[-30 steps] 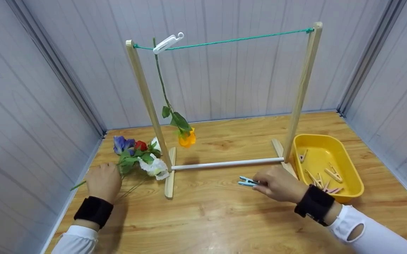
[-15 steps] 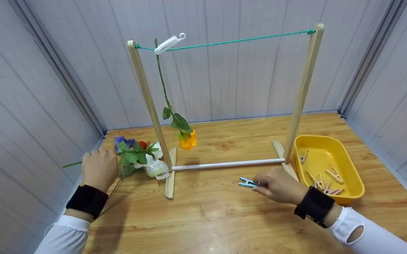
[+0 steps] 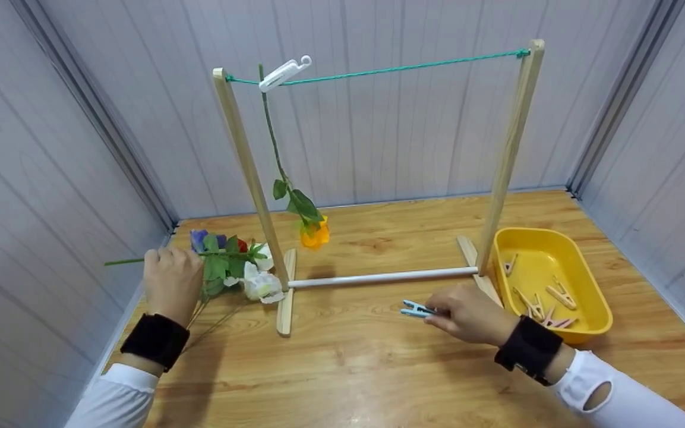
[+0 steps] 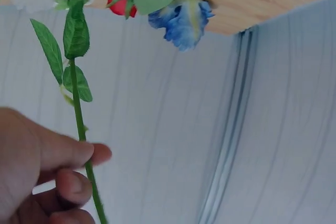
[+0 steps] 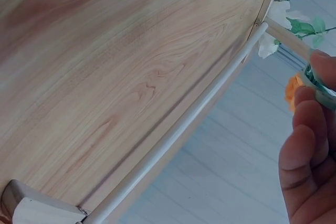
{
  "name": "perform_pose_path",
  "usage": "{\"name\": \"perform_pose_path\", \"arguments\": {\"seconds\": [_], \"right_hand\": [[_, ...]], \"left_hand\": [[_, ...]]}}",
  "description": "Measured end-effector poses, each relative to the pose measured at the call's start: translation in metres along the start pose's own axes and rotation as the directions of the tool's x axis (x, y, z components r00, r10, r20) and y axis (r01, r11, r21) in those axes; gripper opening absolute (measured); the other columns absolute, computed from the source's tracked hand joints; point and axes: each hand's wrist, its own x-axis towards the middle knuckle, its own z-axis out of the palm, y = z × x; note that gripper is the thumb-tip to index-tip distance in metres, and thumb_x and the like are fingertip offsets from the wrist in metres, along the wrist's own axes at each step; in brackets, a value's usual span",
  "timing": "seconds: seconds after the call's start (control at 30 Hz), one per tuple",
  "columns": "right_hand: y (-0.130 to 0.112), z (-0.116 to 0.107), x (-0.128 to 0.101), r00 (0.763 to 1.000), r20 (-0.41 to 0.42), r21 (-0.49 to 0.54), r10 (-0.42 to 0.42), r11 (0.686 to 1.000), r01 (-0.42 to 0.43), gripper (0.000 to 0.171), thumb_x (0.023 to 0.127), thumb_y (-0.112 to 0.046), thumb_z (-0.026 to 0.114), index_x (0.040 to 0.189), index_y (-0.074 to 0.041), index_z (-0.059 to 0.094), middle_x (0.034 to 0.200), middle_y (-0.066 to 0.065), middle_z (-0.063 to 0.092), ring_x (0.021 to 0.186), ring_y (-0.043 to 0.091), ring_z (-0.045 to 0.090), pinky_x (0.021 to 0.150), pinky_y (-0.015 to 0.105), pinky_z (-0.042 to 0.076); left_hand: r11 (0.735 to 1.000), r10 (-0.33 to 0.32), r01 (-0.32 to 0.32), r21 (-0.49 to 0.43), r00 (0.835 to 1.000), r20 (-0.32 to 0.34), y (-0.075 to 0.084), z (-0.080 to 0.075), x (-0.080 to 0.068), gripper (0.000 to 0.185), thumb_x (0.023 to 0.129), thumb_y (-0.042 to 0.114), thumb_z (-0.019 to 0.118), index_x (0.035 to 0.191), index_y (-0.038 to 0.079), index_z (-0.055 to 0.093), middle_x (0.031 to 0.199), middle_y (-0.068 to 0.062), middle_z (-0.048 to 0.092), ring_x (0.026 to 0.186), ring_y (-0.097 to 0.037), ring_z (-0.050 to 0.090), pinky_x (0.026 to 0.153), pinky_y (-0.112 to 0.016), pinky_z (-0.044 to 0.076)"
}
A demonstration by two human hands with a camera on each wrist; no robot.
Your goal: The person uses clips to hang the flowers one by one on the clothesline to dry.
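My left hand (image 3: 173,282) pinches the green stem (image 4: 79,114) of an artificial flower above the table's left side. That stem runs rightward past its leaves to a white bloom (image 3: 265,257). Other flowers lie just beyond: a purple-blue one (image 3: 199,239), a red one (image 3: 242,245) and another white one (image 3: 262,284). In my right hand (image 3: 470,312), a light blue clothespin (image 3: 416,308) is gripped between thumb and fingers, its tip pointing left. A yellow-orange flower (image 3: 315,233) hangs head down from the green cord (image 3: 401,68), held by a white clothespin (image 3: 283,75).
Wooden posts (image 3: 511,154) carry the cord, joined low by a white rod (image 3: 378,278). At right stands a yellow basin (image 3: 597,291) with several clothespins (image 3: 562,294) in it. Panelled walls (image 3: 69,196) enclose the wooden table (image 3: 348,368).
My left hand has lifted the flower stem up from the pile, moving slightly away from me, and the stem has turned nearly level. The right hand with the clothespin has barely moved.
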Motion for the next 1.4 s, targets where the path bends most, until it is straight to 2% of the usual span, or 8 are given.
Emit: {"name": "perform_pose_path", "arguments": {"seconds": [0.2, 0.4, 0.77, 0.97, 1.1, 1.2, 1.3, 1.4], "right_hand": [[-0.002, 0.0, 0.002, 0.999, 0.027, 0.028, 0.018, 0.999, -0.019, 0.016, 0.093, -0.005, 0.082, 0.085, -0.012, 0.071, 0.073, -0.004, 0.06, 0.065, -0.004, 0.042, 0.058, 0.016, 0.036], [-0.003, 0.001, 0.001, 0.999, 0.039, 0.031, 0.033, 0.999, -0.034, 0.014, 0.093, -0.005, 0.083, 0.086, -0.01, 0.072, 0.073, -0.004, 0.062, 0.065, -0.003, 0.044, 0.057, 0.016, 0.037], [-0.002, 0.003, 0.0, 1.0, 0.005, 0.018, -0.01, 1.0, 0.01, 0.019, 0.09, -0.004, 0.084, 0.082, -0.012, 0.069, 0.069, -0.005, 0.057, 0.064, -0.005, 0.041, 0.057, 0.012, 0.033], [-0.004, 0.0, 0.001, 0.999, 0.029, 0.028, 0.023, 0.999, -0.023, 0.019, 0.093, -0.006, 0.083, 0.083, -0.012, 0.068, 0.069, -0.006, 0.054, 0.064, -0.005, 0.038, 0.056, 0.014, 0.032], [-0.005, 0.0, 0.001, 0.999, 0.038, 0.036, 0.035, 0.999, -0.036, 0.017, 0.094, -0.006, 0.083, 0.084, -0.012, 0.07, 0.069, -0.006, 0.055, 0.064, -0.006, 0.038, 0.056, 0.014, 0.033], [-0.004, -0.001, 0.001, 0.998, 0.039, 0.035, 0.043, 0.998, -0.045, 0.016, 0.094, -0.006, 0.083, 0.085, -0.011, 0.07, 0.069, -0.005, 0.057, 0.064, -0.006, 0.038, 0.056, 0.014, 0.033], [-0.004, -0.001, 0.001, 0.998, 0.033, 0.034, 0.049, 0.998, -0.05, 0.015, 0.093, -0.006, 0.083, 0.086, -0.011, 0.071, 0.07, -0.005, 0.058, 0.064, -0.006, 0.039, 0.056, 0.015, 0.033], [-0.004, -0.003, 0.001, 0.999, 0.019, 0.032, 0.043, 0.999, -0.044, 0.013, 0.093, -0.005, 0.084, 0.087, -0.01, 0.073, 0.07, -0.004, 0.06, 0.063, -0.006, 0.04, 0.055, 0.014, 0.033]], "left_hand": [[0.996, -0.063, 0.056, -0.069, 0.992, -0.114, 0.009, -0.007, 0.004, 0.016, 0.103, -0.002, 0.064, 0.097, -0.013, 0.075, 0.073, -0.024, 0.074, 0.044, -0.024, 0.058, 0.05, -0.038, 0.056], [0.973, -0.132, 0.09, -0.211, 0.972, -0.194, 0.009, -0.008, 0.011, 0.019, 0.104, -0.006, 0.056, 0.107, -0.016, 0.071, 0.088, -0.03, 0.077, 0.048, -0.032, 0.065, 0.038, -0.041, 0.05], [0.802, -0.284, 0.079, -0.592, 0.922, -0.262, 0.012, -0.021, 0.027, 0.023, 0.104, -0.001, 0.068, 0.122, -0.014, 0.066, 0.101, -0.031, 0.074, 0.064, -0.044, 0.07, 0.052, -0.055, 0.058], [0.619, -0.396, 0.057, -0.783, 0.884, -0.248, 0.02, -0.033, 0.035, 0.015, 0.107, -0.007, 0.058, 0.122, -0.011, 0.061, 0.1, -0.029, 0.073, 0.073, -0.044, 0.072, 0.06, -0.056, 0.059], [0.421, -0.497, 0.122, -0.899, 0.86, -0.116, 0.026, -0.043, 0.039, 0.015, 0.112, 0.001, 0.052, 0.123, -0.01, 0.05, 0.11, -0.025, 0.075, 0.085, -0.04, 0.077, 0.07, -0.023, 0.056], [0.274, -0.527, 0.112, -0.955, 0.848, -0.051, 0.029, -0.051, 0.043, 0.023, 0.114, 0.003, 0.049, 0.132, -0.009, 0.043, 0.118, -0.024, 0.074, 0.096, -0.017, 0.077, 0.081, -0.006, 0.048], [0.187, -0.531, 0.067, -0.98, 0.846, -0.043, 0.032, -0.057, 0.048, 0.03, 0.113, 0.0, 0.046, 0.141, -0.01, 0.041, 0.115, -0.025, 0.072, 0.097, 0.004, 0.068, 0.087, -0.011, 0.053], [0.128, -0.528, 0.046, -0.991, 0.849, -0.029, 0.038, -0.063, 0.052, 0.03, 0.112, -0.005, 0.04, 0.141, -0.012, 0.047, 0.109, -0.026, 0.068, 0.094, 0.004, 0.062, 0.085, -0.014, 0.053]]}}
